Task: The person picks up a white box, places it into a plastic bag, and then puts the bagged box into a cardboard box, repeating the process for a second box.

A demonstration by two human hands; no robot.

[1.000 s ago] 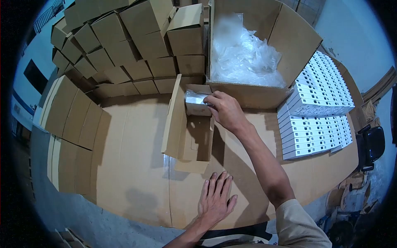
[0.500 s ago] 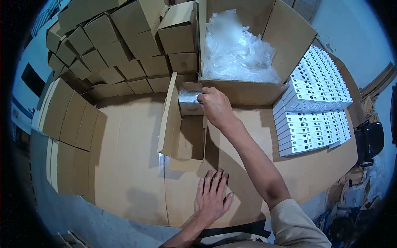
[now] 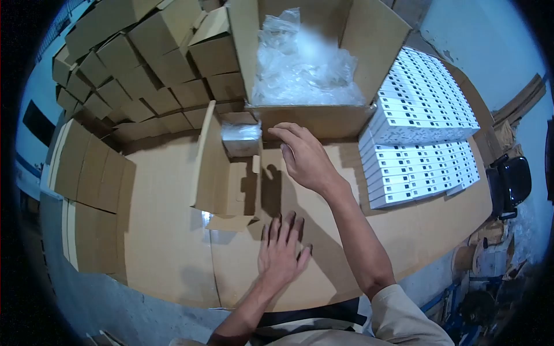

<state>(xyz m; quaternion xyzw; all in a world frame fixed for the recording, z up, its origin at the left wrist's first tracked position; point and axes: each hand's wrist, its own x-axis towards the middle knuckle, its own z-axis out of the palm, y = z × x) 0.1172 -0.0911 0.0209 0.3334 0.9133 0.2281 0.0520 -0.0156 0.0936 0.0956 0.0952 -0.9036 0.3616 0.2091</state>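
Observation:
An open cardboard carton [image 3: 210, 167] lies on the table, its long flap raised on the left and its near flap folded down. At its far end sits a bundle wrapped in clear plastic [image 3: 241, 132]; what is inside the wrap I cannot make out. To the right of the carton, my right hand [image 3: 306, 155] hovers with bent fingers and the thumb apart, nothing visible in it. My left hand [image 3: 280, 254] rests flat with spread fingers on the cardboard table cover [image 3: 167, 230], just nearer to me than the carton.
A large open box [image 3: 317, 124] with crumpled plastic bags [image 3: 306, 69] stands at the back. Rows of white boxes [image 3: 421, 127] are stacked on the right. Brown cartons [image 3: 156, 69] pile up at the back left, and more cartons [image 3: 89, 230] line the left edge.
My right hand has come away from the wrapped bundle and out to the right of the carton, its fingers loosened. My left hand stays flat. The whole view has shifted slightly.

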